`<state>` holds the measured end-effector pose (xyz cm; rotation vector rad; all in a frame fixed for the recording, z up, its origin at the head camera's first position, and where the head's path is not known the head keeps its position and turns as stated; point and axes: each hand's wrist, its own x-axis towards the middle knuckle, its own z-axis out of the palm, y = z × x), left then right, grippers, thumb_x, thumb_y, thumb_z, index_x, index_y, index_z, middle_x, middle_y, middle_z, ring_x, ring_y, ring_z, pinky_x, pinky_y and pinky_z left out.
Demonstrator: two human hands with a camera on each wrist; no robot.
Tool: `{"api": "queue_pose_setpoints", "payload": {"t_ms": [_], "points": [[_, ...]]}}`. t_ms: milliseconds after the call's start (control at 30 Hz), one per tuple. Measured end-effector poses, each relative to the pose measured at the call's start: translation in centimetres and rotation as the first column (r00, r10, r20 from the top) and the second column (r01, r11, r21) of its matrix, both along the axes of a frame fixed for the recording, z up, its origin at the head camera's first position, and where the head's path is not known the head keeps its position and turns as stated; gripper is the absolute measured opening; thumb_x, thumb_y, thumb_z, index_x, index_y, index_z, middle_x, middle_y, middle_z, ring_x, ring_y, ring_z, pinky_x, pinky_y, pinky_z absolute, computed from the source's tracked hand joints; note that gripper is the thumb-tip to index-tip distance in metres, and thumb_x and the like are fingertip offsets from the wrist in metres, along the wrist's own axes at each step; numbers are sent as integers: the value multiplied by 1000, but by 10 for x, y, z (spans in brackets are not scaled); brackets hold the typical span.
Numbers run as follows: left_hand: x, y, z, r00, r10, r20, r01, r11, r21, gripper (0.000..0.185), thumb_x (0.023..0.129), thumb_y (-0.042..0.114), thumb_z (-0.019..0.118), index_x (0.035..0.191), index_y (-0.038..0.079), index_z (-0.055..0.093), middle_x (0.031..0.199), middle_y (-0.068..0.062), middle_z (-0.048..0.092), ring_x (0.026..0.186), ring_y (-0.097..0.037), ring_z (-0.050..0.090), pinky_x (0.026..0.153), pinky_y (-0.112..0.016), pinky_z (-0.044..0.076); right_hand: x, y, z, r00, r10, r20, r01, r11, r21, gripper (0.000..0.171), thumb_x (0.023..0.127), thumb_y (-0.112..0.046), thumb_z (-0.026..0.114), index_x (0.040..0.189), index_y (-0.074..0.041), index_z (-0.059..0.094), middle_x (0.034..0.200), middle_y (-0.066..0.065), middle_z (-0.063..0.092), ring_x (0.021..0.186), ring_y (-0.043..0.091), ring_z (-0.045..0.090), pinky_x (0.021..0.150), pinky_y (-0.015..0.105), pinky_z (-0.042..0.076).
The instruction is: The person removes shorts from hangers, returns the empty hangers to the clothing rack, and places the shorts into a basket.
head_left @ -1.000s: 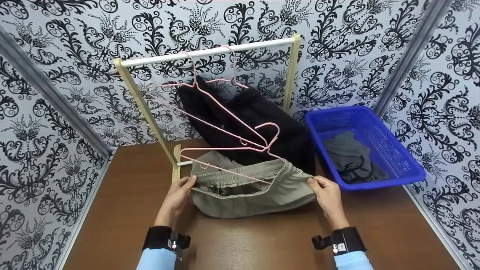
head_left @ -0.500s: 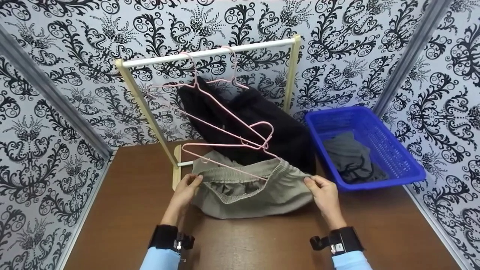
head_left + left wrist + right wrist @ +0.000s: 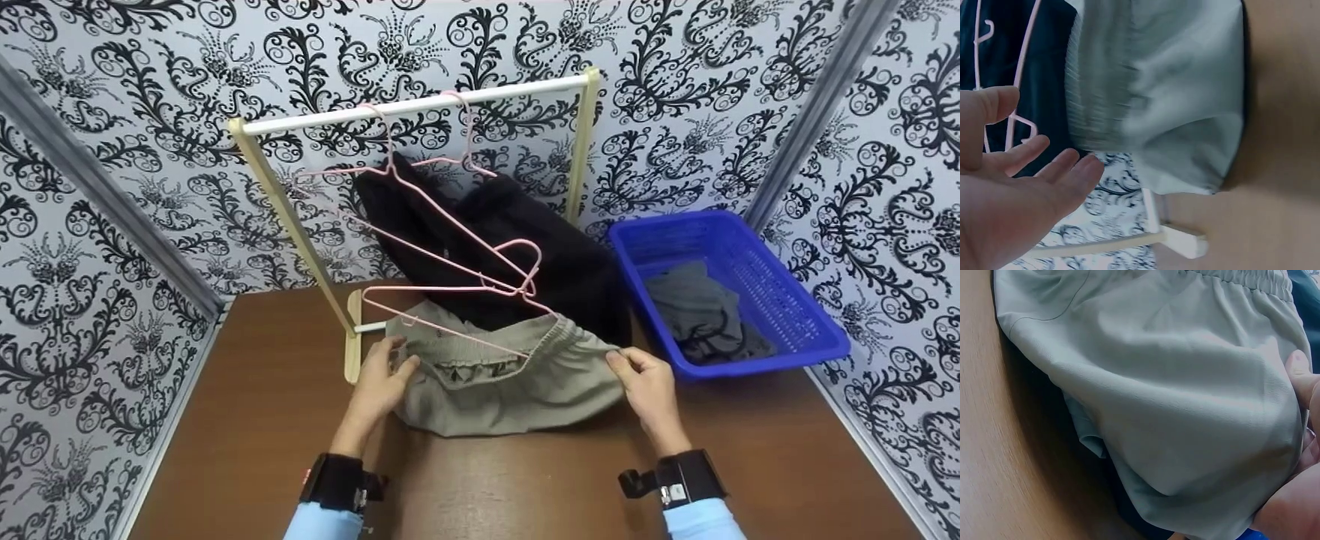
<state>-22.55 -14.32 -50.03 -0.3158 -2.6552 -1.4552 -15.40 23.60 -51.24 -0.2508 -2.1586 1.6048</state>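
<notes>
Khaki pants (image 3: 510,401) with a gathered elastic waistband lie toward the middle of the table, their length unclear in the folds. A pink hanger (image 3: 427,288) has its right end inside the waist opening, while its left end sticks out above the cloth. My right hand (image 3: 646,386) pinches the pants' right side between thumb and fingers, also seen in the right wrist view. At the waistband's left end is my left hand (image 3: 382,386). In the left wrist view its fingers (image 3: 1061,169) are spread apart from the thumb, with no cloth between them.
Behind stands a small rack with a white rod (image 3: 420,105) and wooden posts. Dark clothing (image 3: 517,232) hangs there, with pink hangers hooked on the rod. At the right, a blue basket (image 3: 810,315) contains grey clothing (image 3: 694,304). Patterned walls enclose the table (image 3: 247,390).
My left hand has moved right and let go of the waistband's left end. The waist opening has narrowed, and the loose hanger has shifted slightly left. My right hand keeps its grip.
</notes>
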Motion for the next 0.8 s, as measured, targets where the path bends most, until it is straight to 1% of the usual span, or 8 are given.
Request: {"api": "queue_pose_setpoints", "payload": {"t_ms": [100,167,267,367,433,500,700,800], "points": [[4,5,10,991,-17,-135,12,999,-38,33,96,3,65,127,-8,61,125,-28,60,117,-46,60,97,-59,50,6,-5,12,1000,20,-21,-20,1000,12,24,95,-1,71,74,7,62,65,-3,47,60,6,43,57,19,34],[6,9,17,967,-25,-253,6,997,-77,28,94,0,67,121,-6,65,118,-24,62,110,-41,62,93,-56,51,8,-6,15,999,24,-31,-24,999,23,24,95,-1,70,74,6,62,65,-4,48,61,5,43,57,19,35],[8,14,28,897,-42,-440,-16,992,-128,24,89,-3,70,113,-5,67,111,-20,63,106,-38,63,91,-52,51,9,-8,18,999,25,-40,-24,999,33,25,95,0,70,72,5,61,65,-4,48,61,4,43,58,19,35],[5,18,38,821,-55,-568,-51,984,-169,28,85,-5,71,113,-5,66,114,-20,62,110,-36,60,95,-50,49,10,-10,21,999,13,-42,-12,1000,26,25,94,-1,72,71,5,61,66,-4,48,61,5,43,58,19,36],[1,21,44,789,-65,-611,-67,979,-191,35,84,-4,72,118,-5,66,120,-22,61,115,-38,58,99,-51,47,10,-10,22,999,10,-43,-9,1000,24,26,93,0,73,71,5,61,66,-3,48,60,5,43,58,19,35],[-2,24,49,771,-85,-631,-73,972,-221,40,84,-1,72,123,-4,64,127,-23,60,120,-39,57,103,-52,45,10,-10,22,999,8,-41,-6,1000,29,25,93,0,73,71,5,62,66,-3,49,61,5,44,58,18,36],[-12,32,55,738,-165,-654,-73,944,-321,47,90,8,73,133,-6,61,138,-25,57,130,-43,53,112,-55,38,11,-12,25,999,16,-50,-14,998,53,23,93,1,73,72,5,63,65,-4,48,60,4,43,58,18,36],[-15,35,54,732,-185,-656,-76,934,-349,49,90,10,73,135,-6,60,140,-25,57,133,-43,51,115,-56,35,10,-12,25,997,26,-69,-20,997,75,21,92,1,73,73,5,66,64,-4,47,59,3,42,57,17,35]]}}
